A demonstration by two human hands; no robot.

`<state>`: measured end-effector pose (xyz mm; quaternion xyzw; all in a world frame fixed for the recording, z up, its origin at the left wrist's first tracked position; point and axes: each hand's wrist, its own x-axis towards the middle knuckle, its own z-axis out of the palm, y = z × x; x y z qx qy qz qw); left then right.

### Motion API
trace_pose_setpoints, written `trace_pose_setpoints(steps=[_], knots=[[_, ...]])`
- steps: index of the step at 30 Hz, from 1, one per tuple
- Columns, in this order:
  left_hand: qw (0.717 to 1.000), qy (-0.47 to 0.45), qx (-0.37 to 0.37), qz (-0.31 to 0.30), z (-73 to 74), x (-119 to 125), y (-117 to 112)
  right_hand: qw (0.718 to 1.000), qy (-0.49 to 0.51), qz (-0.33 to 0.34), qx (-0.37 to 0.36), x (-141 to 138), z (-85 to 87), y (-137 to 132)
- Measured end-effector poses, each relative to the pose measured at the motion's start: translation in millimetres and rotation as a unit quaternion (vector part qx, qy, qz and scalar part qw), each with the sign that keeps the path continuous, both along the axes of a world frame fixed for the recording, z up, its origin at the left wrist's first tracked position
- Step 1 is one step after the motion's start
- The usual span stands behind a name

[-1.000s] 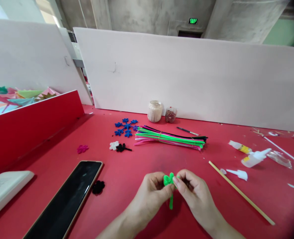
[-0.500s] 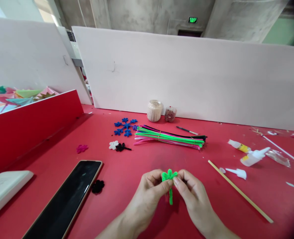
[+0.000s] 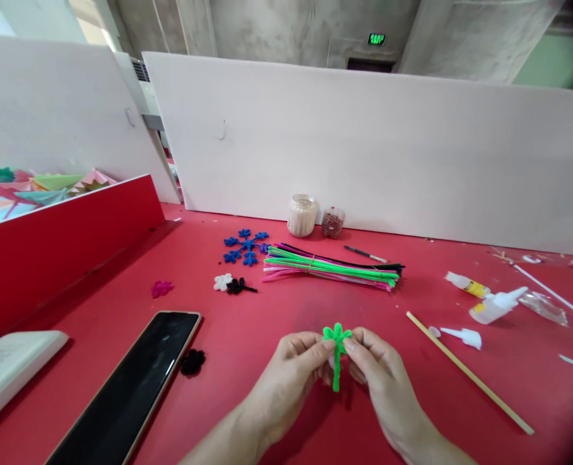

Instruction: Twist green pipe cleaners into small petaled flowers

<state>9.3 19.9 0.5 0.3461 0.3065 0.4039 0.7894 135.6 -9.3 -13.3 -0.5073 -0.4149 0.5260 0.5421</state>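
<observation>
My left hand (image 3: 293,374) and my right hand (image 3: 378,374) meet low in the middle of the red table (image 3: 276,310). Both pinch a small green pipe-cleaner flower (image 3: 336,336), its looped petals on top and its stem hanging down between my fingertips. Beyond my hands lies a bundle of pipe cleaners (image 3: 329,268) in green, pink and black. Finished pipe-cleaner flowers lie to the left: a blue cluster (image 3: 244,247), a white one (image 3: 222,282), a black one (image 3: 240,286), a pink one (image 3: 161,289) and another black one (image 3: 192,362).
A dark phone (image 3: 126,391) and a white box (image 3: 10,368) lie at the left front. A wooden stick (image 3: 468,374), glue bottles (image 3: 494,307) and a white nozzle (image 3: 463,336) sit to the right. Two small jars (image 3: 302,216) stand by the white board (image 3: 364,142). A red divider (image 3: 63,239) is at the left.
The green flower has risen a little and turned upright between my fingertips, its petals now spread above them. Both hands stayed in the same spot.
</observation>
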Motion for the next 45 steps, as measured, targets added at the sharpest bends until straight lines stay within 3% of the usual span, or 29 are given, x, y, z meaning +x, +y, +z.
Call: trace_pose_setpoints(steps=[3,12,25,32,39,45], knots=[[0.999,-0.025,-0.016,0.010,0.5,-0.8,0.0,1.000,0.001,-0.001,-0.001,1.9,0.1,0.6],[0.999,0.027,0.030,-0.001,-1.1,-1.1,1.3,0.999,-0.025,0.013,0.027,3.5,5.7,0.6],[0.998,0.029,0.029,0.055,-5.4,2.1,-3.4,0.999,-0.037,0.003,0.029,0.8,4.2,0.8],[0.999,0.033,0.034,0.021,-6.8,1.0,-2.6,0.999,-0.018,0.021,0.036,3.8,5.0,1.8],[0.996,0.074,0.050,0.008,-3.3,2.7,-3.6,0.999,-0.023,-0.008,0.036,3.8,7.1,2.0],[0.993,0.102,0.062,0.013,0.3,2.9,-4.9,0.998,-0.012,0.039,0.057,1.8,9.5,0.2]])
